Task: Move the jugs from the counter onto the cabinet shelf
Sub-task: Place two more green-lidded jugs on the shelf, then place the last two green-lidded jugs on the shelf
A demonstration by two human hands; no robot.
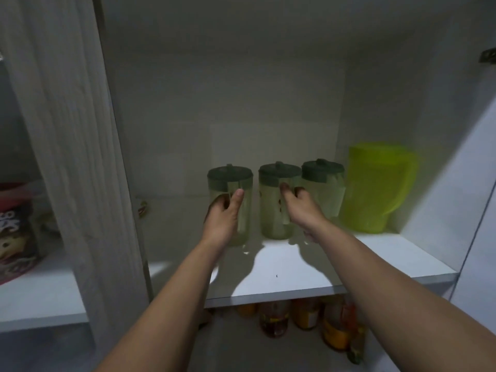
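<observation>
- Jugs: 4 on the cabinet shelf, centre to right of frame. 3 are clear with dark lids: left jug, middle jug, right jug. 1 lime-green jug stands at far right, just beside the right jug.
- Left hand: fingers curled around the left jug's handle, thumb up against the body. Holding it.
- Right hand: fingers curled at the middle jug's handle, apparently gripping; the far fingertips are hidden, so grip firmness cannot be told.
- Both held jugs look upright with bases on or very near the shelf; contact is not clear in the dim light.
- Judgement: placing step, close to release.
- To do it well: settle each base flat before letting go, keep the row aligned, and avoid nudging the right jug into the lime-green jug.
- Risk: a handle snagging a finger on withdrawal could tip a jug.
- Bottles are visible below the shelf, lower centre of frame; not involved.
</observation>
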